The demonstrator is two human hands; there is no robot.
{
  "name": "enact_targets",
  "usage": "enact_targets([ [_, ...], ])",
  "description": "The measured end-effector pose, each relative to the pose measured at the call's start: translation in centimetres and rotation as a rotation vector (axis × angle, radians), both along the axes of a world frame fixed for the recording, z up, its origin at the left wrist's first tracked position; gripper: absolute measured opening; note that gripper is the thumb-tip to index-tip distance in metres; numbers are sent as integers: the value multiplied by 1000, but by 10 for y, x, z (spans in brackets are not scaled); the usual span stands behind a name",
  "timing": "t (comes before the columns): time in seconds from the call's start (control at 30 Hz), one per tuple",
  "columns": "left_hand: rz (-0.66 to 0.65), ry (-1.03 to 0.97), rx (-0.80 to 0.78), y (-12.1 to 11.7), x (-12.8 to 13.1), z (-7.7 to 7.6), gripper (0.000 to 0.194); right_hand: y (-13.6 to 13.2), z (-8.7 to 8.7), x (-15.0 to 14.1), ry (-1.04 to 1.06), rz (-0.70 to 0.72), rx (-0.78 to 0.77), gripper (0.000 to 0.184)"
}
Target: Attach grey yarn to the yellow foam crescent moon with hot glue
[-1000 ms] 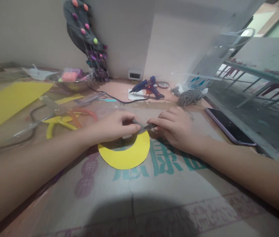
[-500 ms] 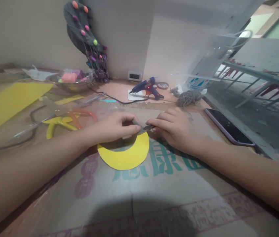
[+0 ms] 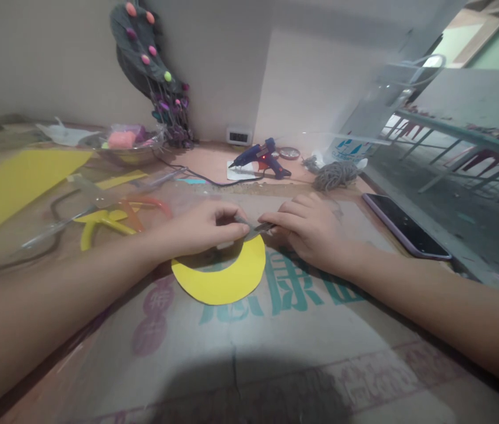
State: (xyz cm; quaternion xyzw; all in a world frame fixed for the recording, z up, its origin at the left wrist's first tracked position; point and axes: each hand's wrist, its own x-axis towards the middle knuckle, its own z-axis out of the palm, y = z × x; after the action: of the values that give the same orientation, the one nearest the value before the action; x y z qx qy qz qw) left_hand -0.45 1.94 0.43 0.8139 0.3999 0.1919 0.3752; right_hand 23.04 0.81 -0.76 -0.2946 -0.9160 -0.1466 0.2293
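Note:
A yellow paper crescent [image 3: 218, 285] lies over printed cardboard [image 3: 187, 365], its curve toward me. Grey yarn-like material [image 3: 253, 231] covers its upper right tip. My left hand [image 3: 214, 227] pinches that grey-covered tip between thumb and fingers. Close by on the right, my right hand [image 3: 309, 232] is closed on a dark grey bundle [image 3: 265, 227] that looks like yarn and meets the tip. Fingers hide part of the crescent's inner edge and its other tip.
A blue glue gun [image 3: 260, 158] with a red light rests behind my hands, beside a grey yarn ball [image 3: 335, 175]. Scissors [image 3: 108, 224], a bowl [image 3: 132, 153] and yellow sheet [image 3: 23, 182] are left; a phone [image 3: 408, 227] lies right. A decorated grey crescent [image 3: 138, 53] hangs behind.
The view has shifted very slightly. Both hands keep their grip at the crescent's tip, with hardly any visible movement.

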Motion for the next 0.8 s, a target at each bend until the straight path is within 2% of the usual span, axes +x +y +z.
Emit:
enact_targets([
  [0.27, 0, -8, -30, 1, 0, -2, 20, -1, 1, 1, 22, 4, -62, 25],
  [0.8, -57, 18, 6, 0, -1, -1, 24, -1, 2, 0, -8, 47, -83, 25],
])
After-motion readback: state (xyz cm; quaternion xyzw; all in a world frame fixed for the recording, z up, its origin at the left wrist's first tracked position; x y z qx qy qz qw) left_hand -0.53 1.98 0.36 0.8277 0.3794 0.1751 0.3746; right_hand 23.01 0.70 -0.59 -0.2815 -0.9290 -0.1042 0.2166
